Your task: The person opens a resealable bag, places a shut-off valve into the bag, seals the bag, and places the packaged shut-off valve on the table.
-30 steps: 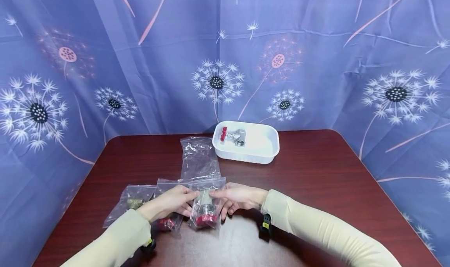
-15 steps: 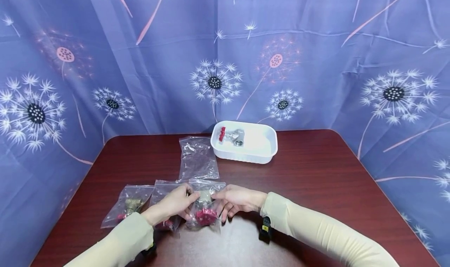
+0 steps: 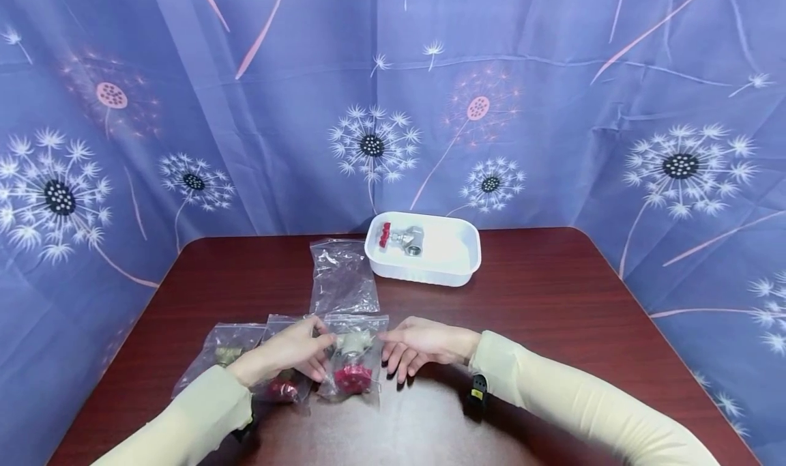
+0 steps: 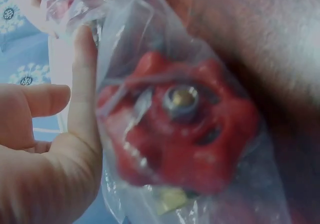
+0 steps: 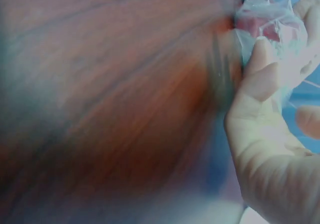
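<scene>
In the head view a clear zip bag [image 3: 351, 389] holding a valve with a red handwheel [image 3: 353, 379] lies on the table between both hands. My left hand [image 3: 293, 348] is at its left edge; in the left wrist view its thumb and index finger stand apart. At the right edge is my right hand [image 3: 424, 343], fingers loosely bent, nothing visible in its grasp. A second bagged valve [image 3: 284, 389] lies partly under my left hand, and its red handwheel [image 4: 180, 124] fills the left wrist view. Farther left is a third bag with a brass-coloured valve [image 3: 228, 355].
A white tray [image 3: 424, 275] stands at the back of the table, with an unbagged red-handled valve [image 3: 405, 239] inside on the left. Beside it lies a flat clear bag [image 3: 344, 278]. A dandelion-patterned curtain [image 3: 282, 145] surrounds the table's back and sides.
Both hands have drawn apart from the bagged valve, which they pinched before. The bag came down flat onto the table, its red handwheel turning to face up more, then shifting slightly left.
</scene>
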`<action>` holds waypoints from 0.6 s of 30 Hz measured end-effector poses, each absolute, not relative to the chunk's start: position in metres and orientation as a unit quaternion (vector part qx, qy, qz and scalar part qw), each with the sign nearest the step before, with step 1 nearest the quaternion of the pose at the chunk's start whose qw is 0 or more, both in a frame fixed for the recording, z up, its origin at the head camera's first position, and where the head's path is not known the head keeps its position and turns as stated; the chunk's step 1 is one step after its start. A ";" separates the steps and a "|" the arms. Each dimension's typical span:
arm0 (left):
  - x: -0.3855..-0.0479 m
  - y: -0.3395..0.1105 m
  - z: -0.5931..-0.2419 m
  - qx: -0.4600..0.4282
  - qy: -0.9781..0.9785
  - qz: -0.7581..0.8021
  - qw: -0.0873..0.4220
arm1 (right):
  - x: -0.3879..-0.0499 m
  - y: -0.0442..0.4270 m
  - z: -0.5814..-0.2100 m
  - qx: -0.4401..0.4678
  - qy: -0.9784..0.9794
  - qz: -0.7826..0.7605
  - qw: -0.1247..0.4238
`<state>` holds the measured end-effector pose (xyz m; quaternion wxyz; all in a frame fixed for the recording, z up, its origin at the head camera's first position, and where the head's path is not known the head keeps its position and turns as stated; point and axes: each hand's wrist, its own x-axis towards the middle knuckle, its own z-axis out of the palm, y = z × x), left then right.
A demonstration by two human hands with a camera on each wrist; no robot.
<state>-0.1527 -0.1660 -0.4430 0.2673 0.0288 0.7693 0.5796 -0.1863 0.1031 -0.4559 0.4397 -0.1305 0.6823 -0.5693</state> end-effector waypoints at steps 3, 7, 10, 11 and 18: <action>-0.154 -0.170 -0.439 0.037 0.769 0.574 0.279 | -0.187 0.107 -0.453 -0.136 0.688 -0.563 0.437; -0.159 -0.175 -0.433 0.039 0.773 0.565 0.288 | -0.190 0.112 -0.451 -0.139 0.705 -0.549 0.426; -0.165 -0.178 -0.431 0.039 0.779 0.562 0.275 | -0.192 0.117 -0.449 -0.140 0.722 -0.535 0.416; -0.167 -0.179 -0.431 0.040 0.783 0.560 0.267 | -0.192 0.118 -0.448 -0.141 0.726 -0.532 0.413; -0.198 -0.183 -0.432 0.060 0.830 0.521 0.191 | -0.201 0.128 -0.433 -0.157 0.768 -0.500 0.369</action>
